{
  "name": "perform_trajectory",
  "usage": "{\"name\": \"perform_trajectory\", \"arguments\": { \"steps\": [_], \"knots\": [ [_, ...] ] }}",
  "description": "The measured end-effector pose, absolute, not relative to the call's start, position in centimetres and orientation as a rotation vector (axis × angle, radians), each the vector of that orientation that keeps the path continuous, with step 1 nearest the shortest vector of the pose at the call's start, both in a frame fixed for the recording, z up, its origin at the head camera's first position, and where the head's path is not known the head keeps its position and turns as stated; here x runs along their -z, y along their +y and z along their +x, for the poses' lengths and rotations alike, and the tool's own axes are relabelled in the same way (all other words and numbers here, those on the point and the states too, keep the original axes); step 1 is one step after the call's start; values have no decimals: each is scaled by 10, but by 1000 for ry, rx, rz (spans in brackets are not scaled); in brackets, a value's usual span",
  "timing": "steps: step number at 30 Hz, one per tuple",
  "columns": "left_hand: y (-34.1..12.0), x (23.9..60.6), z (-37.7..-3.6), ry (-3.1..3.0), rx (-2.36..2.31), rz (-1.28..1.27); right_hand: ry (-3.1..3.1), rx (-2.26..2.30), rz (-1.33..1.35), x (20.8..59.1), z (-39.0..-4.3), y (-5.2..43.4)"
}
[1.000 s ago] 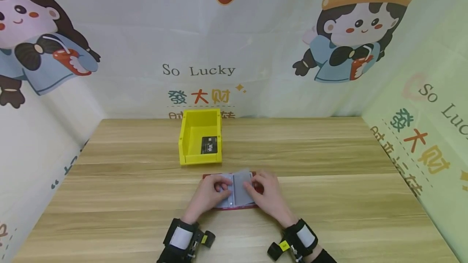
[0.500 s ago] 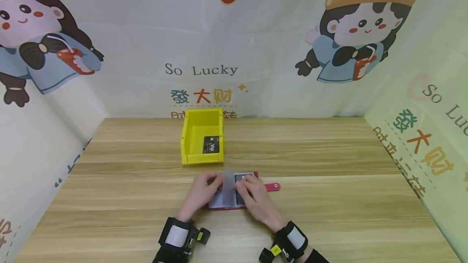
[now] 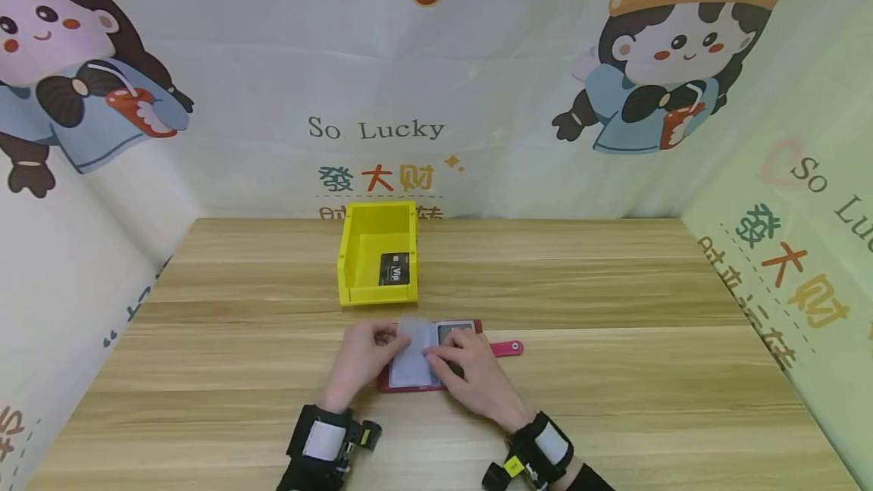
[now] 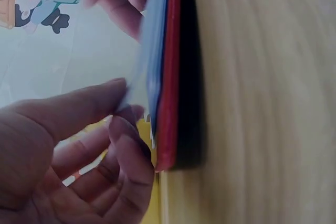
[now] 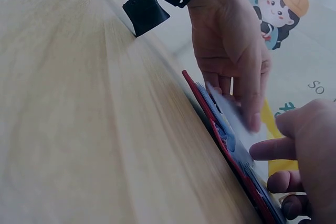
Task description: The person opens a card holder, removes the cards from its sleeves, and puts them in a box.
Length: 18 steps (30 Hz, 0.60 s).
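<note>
Left hand (image 3: 361,353) pinching a clear sleeve (image 3: 411,354) — right hand (image 3: 470,377) flat on red card holder (image 3: 446,386).

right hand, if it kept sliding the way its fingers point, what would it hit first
Likely the left hand: the right hand points left across the clear sleeves of the red card holder, toward those fingers pinching a sleeve. Depth is uncertain.

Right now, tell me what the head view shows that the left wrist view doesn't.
Only the head view shows the yellow bin with a black card inside and the holder's strap. Only the left wrist view shows the left hand pinching a clear sleeve edge-on. Both show the red card holder lying open on the table.
</note>
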<state>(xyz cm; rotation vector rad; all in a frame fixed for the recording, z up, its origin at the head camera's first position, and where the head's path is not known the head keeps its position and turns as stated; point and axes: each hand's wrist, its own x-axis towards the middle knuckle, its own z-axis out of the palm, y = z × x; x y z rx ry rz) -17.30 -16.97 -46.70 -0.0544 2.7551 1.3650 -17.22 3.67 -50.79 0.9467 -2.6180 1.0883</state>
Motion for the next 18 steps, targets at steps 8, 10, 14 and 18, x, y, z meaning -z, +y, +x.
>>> {"name": "perform_trajectory", "arguments": {
  "steps": [8, 10, 14, 18],
  "knots": [
    [-168, 461, -169, 2767, -1300, -178, -2648, -1037, 985, 505, -171, 37],
    [-166, 461, -169, 2759, -1313, -198, -2627, -1108, 985, 505, -171, 39],
    [-163, 462, -168, 2772, -1315, -205, -2550, -1214, 922, 506, -175, 48],
    [-158, 462, -167, 2840, -1251, -187, -2549, -1158, 801, 507, -178, 63]
  ]
}}
